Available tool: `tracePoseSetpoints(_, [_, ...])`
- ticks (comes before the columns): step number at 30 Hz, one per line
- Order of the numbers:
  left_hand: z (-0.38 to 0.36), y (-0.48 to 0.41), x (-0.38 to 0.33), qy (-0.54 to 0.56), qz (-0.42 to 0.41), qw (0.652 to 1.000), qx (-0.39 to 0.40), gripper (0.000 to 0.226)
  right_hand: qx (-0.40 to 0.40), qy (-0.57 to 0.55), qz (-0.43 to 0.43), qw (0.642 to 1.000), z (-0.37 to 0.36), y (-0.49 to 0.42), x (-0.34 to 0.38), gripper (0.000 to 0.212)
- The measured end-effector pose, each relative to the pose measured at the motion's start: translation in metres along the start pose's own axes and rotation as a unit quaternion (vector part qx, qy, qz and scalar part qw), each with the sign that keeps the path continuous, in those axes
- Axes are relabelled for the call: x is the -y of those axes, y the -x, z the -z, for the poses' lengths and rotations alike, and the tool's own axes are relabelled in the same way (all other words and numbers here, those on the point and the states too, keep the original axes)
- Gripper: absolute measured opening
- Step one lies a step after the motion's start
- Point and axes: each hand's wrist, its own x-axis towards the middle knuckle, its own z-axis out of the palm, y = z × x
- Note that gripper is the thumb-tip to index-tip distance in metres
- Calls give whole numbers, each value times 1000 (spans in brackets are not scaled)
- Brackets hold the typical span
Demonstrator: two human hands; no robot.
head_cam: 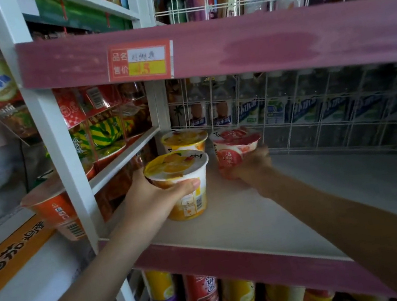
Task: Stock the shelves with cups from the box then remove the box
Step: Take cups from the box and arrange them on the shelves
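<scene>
Because three cups crowd together on the shelf, a hasty shove could tip one over. The front yellow cup stands just short of the rear yellow cup at its 12 o'clock, with the red cup at 2 o'clock. The left hand wraps the front yellow cup below its rim, fingers curled on its wall. The right hand clamps its fingers round the red cup's lower body.

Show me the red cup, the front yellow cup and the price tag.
red cup (236, 136), head view, on its lid.
front yellow cup (175, 165), head view, on its lid.
price tag (140, 59), head view, on its middle.
</scene>
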Motion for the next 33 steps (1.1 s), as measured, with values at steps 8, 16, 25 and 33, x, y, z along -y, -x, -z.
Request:
tracePoseSetpoints(8, [-37,23,-33,111,-55,976,180,49,327,79,153,929,92,97,-9,100])
tracePoseSetpoints(16, [-93,19,-42,28,-34,976,215,47,205,-72,168,961,107,50,-32,74])
tracePoseSetpoints(25, [-124,-39,-24,-395,-227,890,1,56,-30,-94,75,992,103,-10,-35,83])
tracePoseSetpoints(33, [-135,-40,-20,-421,-229,878,1,55,-37,-54,100,993,94,-18,-46,89])
